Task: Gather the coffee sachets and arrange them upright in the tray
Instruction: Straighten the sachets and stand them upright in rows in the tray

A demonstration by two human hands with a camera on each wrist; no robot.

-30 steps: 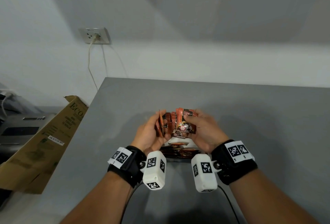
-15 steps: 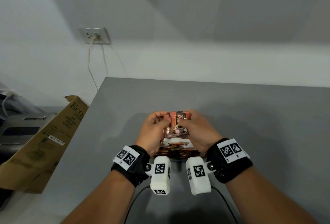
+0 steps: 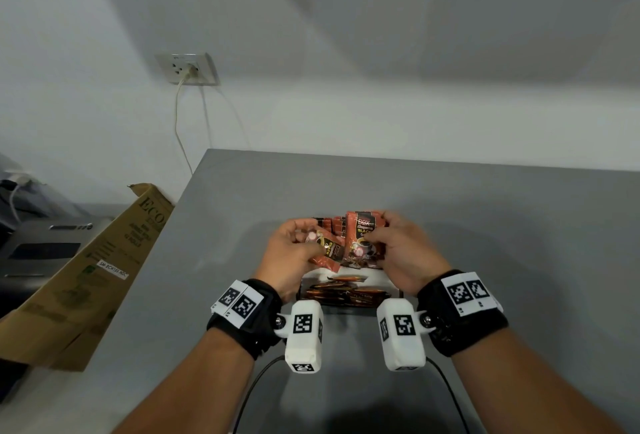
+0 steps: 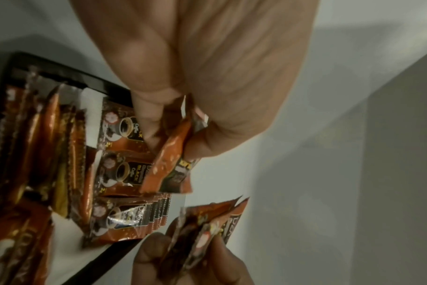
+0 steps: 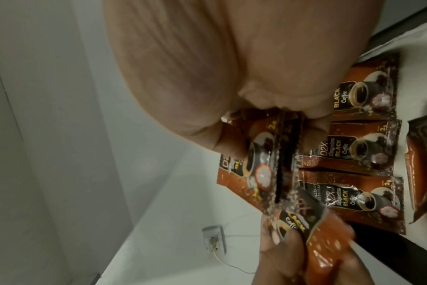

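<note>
Above a black-rimmed tray [image 3: 300,290] near the grey table's front, both hands hold orange-brown coffee sachets. My left hand [image 3: 310,243] pinches a single sachet [image 3: 328,254], tilted to the left; the left wrist view shows that sachet [image 4: 173,164] between thumb and fingers. My right hand [image 3: 378,239] grips a small bunch of sachets [image 3: 363,238] upright, printed face towards me, and this bunch [image 5: 244,165] appears again in the right wrist view. Inside the tray, several sachets [image 4: 121,169] stand in rows and more sachets [image 3: 341,291] lie at its near side.
A flattened cardboard box [image 3: 90,277] leans against the table's left edge. A wall socket [image 3: 187,68] with a plugged cable is on the wall at the back left. Bare grey table [image 3: 502,225] lies behind and to the right of the tray.
Half a second ago both hands held one bunch together. My left hand has since drawn a single sachet off to the left and tilted it; the right hand keeps the rest.
</note>
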